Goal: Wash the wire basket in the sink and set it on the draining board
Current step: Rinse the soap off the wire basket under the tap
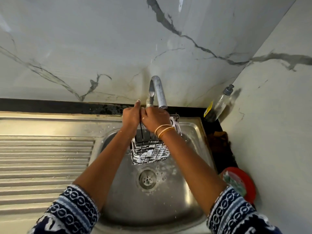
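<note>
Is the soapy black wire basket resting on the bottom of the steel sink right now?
Apart. The head view shows the soapy black wire basket held up by both hands, with bare steel sink floor and the round drain visible below it.

The middle of the sink is taken up by the wire basket, held above the drain by both hands at its top, with the tap arching close over them at the back edge. Open room is left along the sink's near edge and over the ribbed draining board to the left. The right edge is crowded by a soap bottle at the back corner, a dark cloth and a red dish nearer.
</note>
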A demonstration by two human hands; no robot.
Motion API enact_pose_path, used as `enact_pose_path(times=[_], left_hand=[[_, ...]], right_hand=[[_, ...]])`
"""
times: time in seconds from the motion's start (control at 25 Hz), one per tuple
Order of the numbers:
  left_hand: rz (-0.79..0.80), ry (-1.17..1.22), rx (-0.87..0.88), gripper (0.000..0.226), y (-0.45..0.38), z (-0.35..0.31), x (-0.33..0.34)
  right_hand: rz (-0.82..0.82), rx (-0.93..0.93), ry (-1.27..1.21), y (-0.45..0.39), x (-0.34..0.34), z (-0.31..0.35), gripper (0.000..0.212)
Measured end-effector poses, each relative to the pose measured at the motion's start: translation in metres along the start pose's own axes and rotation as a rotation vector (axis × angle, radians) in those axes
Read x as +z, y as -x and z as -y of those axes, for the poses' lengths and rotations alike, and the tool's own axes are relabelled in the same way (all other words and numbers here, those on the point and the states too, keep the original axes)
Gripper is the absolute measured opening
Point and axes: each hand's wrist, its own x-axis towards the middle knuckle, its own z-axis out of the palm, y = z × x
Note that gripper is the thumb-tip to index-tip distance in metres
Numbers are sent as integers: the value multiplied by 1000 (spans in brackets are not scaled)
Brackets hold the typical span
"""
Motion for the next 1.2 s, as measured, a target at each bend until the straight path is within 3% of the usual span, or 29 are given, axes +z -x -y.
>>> enact_pose_path(times=[0.16,0.36,0.48,0.52,0.56,0.64,0.68,0.76,0.84,0.96,1.08,1.2], left_hand=[[-16,-46,7,40,-1,0,-7],[-9,-18,17,41,5,6,-1],[-10,26,11,32,9,3,-17],[-11,-58,99,33,9,5,-21],[-23,-286,225,38,11,6,-22],[-55,-862,490,50,28,9,-9],[-49,-986,592,53,35,12,0],[-36,-908,506,57,41,9,10],[-45,-745,333,55,29,5,5],[-2,-550,167,42,19,4,-11],[90,-500,311,55,30,6,-4],[199,-351,339,55,29,1,-2]], right_hand=[[181,339,23,-15,-4,-49,50],[-10,-72,-43,10,6,-12,50],[92,240,-316,0,-3,-60,51],[113,360,-454,-3,-3,-69,51],[101,437,-507,-2,-1,-70,50],[54,478,-500,-3,6,-54,43],[41,473,-475,-6,8,-44,39],[29,471,-459,-9,8,-31,38],[34,424,-611,-5,7,-31,40],[7,390,-714,17,16,-48,55],[-43,487,-524,17,23,-51,54],[-15,384,-390,12,22,-43,54]])
